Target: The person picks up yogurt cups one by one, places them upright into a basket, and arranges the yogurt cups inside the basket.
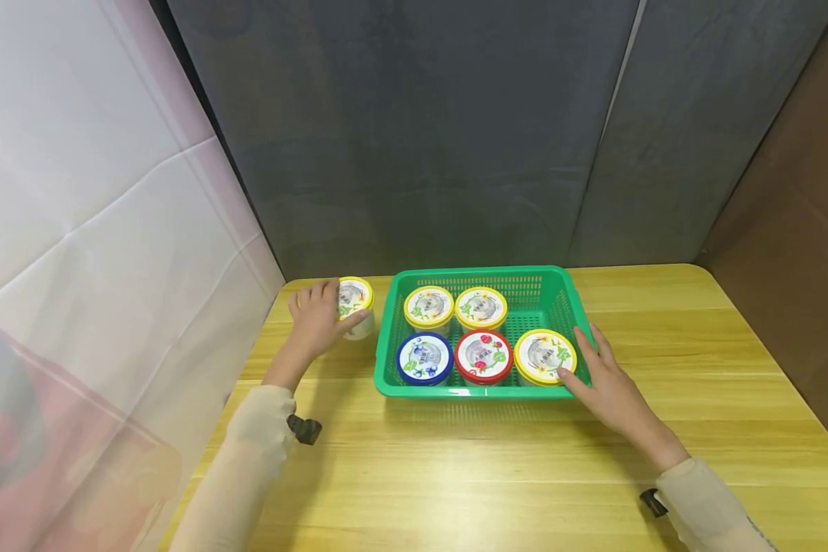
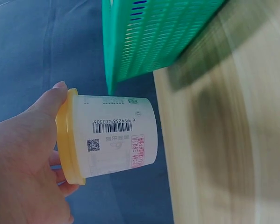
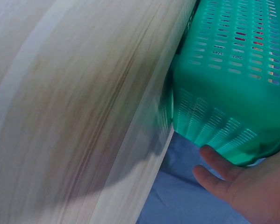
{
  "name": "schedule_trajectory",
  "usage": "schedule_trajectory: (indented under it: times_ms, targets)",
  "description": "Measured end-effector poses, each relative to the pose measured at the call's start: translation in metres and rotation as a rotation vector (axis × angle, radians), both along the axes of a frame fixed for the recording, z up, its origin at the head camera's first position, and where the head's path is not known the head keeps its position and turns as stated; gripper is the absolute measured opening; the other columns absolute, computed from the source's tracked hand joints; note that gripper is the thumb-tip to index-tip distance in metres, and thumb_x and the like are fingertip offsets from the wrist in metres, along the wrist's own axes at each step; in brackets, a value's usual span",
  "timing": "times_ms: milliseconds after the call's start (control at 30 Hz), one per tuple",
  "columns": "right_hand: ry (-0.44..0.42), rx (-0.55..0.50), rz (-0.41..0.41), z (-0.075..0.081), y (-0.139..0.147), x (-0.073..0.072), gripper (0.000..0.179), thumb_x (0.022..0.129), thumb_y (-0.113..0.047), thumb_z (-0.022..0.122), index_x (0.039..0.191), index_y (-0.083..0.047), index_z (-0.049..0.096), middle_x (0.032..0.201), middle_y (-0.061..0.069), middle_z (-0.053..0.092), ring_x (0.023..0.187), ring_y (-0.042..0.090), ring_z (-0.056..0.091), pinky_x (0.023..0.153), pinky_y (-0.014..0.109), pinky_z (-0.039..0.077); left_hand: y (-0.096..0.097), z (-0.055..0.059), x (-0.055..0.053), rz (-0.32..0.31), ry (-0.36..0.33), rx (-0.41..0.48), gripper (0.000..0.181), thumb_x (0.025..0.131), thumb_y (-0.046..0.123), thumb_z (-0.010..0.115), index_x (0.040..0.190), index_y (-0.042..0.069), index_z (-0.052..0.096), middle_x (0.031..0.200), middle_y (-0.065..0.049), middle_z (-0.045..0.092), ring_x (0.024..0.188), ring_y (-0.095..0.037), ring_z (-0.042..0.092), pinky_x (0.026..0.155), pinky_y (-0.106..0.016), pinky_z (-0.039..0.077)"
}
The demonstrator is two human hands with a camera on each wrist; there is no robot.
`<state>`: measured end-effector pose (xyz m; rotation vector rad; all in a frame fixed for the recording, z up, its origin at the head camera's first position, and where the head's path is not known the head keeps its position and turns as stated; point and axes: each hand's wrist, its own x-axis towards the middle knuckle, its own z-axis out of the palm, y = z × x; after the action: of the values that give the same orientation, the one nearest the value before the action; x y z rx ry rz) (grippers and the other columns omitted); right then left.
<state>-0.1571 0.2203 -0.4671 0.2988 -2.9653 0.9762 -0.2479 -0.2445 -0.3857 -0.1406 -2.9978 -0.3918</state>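
My left hand (image 1: 315, 316) grips a white tub (image 2: 116, 133) by its yellow lid (image 1: 354, 297), left of the green basket (image 1: 421, 392). In the left wrist view the tub's base shows apart from the tabletop. At the basket's right end, my right hand (image 1: 610, 387) holds the rim, thumb over it and fingers outside; the thumb tip meets a yellow-lidded tub (image 1: 545, 356) in the front right corner. Beside that tub stand a red-lidded tub (image 1: 484, 357) and a blue-lidded tub (image 1: 424, 359). Behind them are two more yellow-lidded tubs, one left (image 1: 428, 307) and one right (image 1: 481, 308).
The basket stands on a wooden table (image 1: 455, 475) near its back edge. Its back right part shows bare green mesh (image 1: 527, 318). A dark cloth wall (image 1: 421, 153) rises behind, a white sheet (image 1: 110, 230) on the left and a brown panel (image 1: 793, 207) on the right.
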Motion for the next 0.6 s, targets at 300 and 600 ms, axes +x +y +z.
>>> schedule_trajectory:
  times_ms: [300,600]
  targets:
    - [0.000,-0.003,0.005,-0.001,0.001,0.000,0.084,0.100,-0.054,0.046,0.161,-0.014,0.005,0.168,0.017,-0.004,0.123,0.058,0.052,0.087,0.070,0.048,0.007,0.015,-0.003,-0.012,0.039,0.007,0.090,0.090,0.058,0.062,0.151,-0.001,0.031,0.152,-0.025,0.036,0.139,-0.047,0.028,0.113,-0.068,0.012]
    - [-0.001,-0.011,0.007,-0.001,0.001,0.000,0.084,0.100,-0.054,0.046,0.161,-0.013,0.005,0.168,0.017,-0.003,0.122,0.058,0.053,0.086,0.069,0.049,0.017,0.024,-0.009,-0.022,0.054,-0.032,0.093,0.089,0.064,0.059,0.152,0.001,0.031,0.153,-0.023,0.037,0.140,-0.046,0.028,0.116,-0.069,0.009]
